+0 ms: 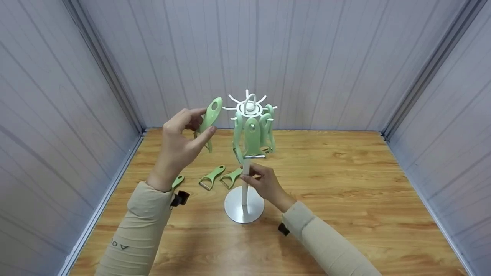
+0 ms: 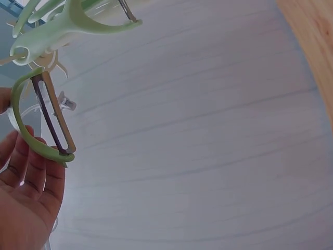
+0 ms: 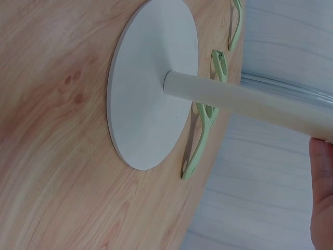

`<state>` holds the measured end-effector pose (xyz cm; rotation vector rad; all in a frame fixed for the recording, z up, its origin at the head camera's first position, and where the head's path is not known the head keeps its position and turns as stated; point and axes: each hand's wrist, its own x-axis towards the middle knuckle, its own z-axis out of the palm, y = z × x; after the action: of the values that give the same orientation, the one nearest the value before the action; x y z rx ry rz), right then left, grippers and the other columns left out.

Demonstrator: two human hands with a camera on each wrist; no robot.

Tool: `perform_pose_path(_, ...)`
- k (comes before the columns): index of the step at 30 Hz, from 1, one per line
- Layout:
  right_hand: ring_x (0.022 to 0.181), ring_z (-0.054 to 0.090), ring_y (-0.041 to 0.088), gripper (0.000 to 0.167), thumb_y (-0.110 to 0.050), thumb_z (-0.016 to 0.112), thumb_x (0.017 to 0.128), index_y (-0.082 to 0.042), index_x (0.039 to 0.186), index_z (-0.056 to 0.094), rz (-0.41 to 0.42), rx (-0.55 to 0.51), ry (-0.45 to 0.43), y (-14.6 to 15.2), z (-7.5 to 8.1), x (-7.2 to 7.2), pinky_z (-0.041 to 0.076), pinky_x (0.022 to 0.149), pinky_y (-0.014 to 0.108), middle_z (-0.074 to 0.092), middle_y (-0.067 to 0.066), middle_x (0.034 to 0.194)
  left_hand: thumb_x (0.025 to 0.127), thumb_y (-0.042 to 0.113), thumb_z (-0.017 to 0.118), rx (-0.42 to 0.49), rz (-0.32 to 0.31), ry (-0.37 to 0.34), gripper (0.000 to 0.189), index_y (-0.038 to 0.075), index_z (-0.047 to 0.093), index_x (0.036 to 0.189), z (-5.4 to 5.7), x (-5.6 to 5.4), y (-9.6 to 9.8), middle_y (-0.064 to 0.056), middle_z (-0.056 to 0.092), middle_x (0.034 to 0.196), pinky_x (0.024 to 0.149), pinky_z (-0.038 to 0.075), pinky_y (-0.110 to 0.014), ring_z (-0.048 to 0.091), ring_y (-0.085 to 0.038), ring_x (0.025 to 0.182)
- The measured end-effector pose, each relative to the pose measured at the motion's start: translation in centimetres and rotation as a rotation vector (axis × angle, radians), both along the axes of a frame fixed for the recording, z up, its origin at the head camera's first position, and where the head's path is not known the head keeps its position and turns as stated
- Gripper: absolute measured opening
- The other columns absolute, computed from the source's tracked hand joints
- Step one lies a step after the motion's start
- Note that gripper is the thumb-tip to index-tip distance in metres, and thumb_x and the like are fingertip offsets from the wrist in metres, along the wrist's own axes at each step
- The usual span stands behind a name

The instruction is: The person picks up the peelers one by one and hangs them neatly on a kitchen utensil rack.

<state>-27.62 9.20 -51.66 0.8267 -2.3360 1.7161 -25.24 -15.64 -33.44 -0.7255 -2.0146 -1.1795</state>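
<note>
My left hand (image 1: 178, 140) pinches a green peeler (image 1: 211, 115) with its holed handle end up, close to the left tip of a hook on the white rack (image 1: 250, 108). In the left wrist view, that peeler's blade (image 2: 54, 114) faces the camera. Several green peelers hang by their handle holes from the rack's hooks, among them a front peeler (image 1: 252, 140) with its blade down. The fingers of my right hand (image 1: 264, 183) grip the white pole (image 1: 245, 191) below them. The pole rises from a round base (image 3: 140, 94) standing on the table.
Left of the base, two peelers lie on the wooden table (image 1: 326, 184): one peeler (image 1: 212, 177) and another peeler (image 1: 231, 177) beside it. A third peeler (image 1: 178, 180) is partly hidden by my left wrist. Pale panel walls (image 1: 287, 57) enclose the back and sides.
</note>
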Motion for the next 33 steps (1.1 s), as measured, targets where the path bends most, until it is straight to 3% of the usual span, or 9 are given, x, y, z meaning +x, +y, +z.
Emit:
perform_pose_path(7,0.094,0.076,0.013,0.025,-0.012,0.075,0.104,-0.002,0.127,0.075,-0.001,0.017,-0.006,0.0,-0.1,0.0,0.065,0.077,0.023,0.080,0.014,0.102,0.092,0.005,0.086,0.012,-0.035,-0.024,0.035,-0.005,0.076,0.124,-0.4,-0.3,0.7,-0.015,0.072,0.093,0.078,0.054,-0.019,0.064,-0.016,0.082)
perform_pose_path(16,0.095,0.078,0.020,0.024,-0.012,0.075,0.104,-0.002,0.126,0.075,-0.008,0.023,-0.001,0.1,-0.1,0.0,0.064,0.077,0.023,0.080,0.014,0.102,0.094,0.006,0.085,0.040,-0.067,-0.023,0.035,-0.006,0.075,0.124,-0.9,-0.6,1.6,-0.017,0.070,0.093,0.076,0.052,-0.018,0.061,-0.014,0.081)
perform_pose_path(24,0.091,0.076,0.014,0.022,-0.012,0.074,0.104,-0.001,0.124,0.075,-0.007,0.014,0.003,-0.1,-0.3,-0.1,0.064,0.075,0.022,0.079,0.014,0.098,0.098,0.005,0.080,0.041,-0.090,-0.056,0.033,-0.005,0.074,0.128,-1.4,-0.7,2.3,-0.014,0.067,0.094,0.074,0.051,-0.023,0.057,-0.012,0.081)
perform_pose_path(33,0.094,0.078,0.022,0.026,-0.012,0.075,0.104,0.000,0.127,0.075,-0.006,0.010,-0.015,0.0,-0.2,-0.2,0.065,0.077,0.024,0.079,0.016,0.100,0.102,0.001,0.072,0.069,-0.124,-0.074,0.030,-0.008,0.072,0.131,-1.8,-0.8,2.7,-0.016,0.069,0.100,0.075,0.049,-0.018,0.056,-0.008,0.082)
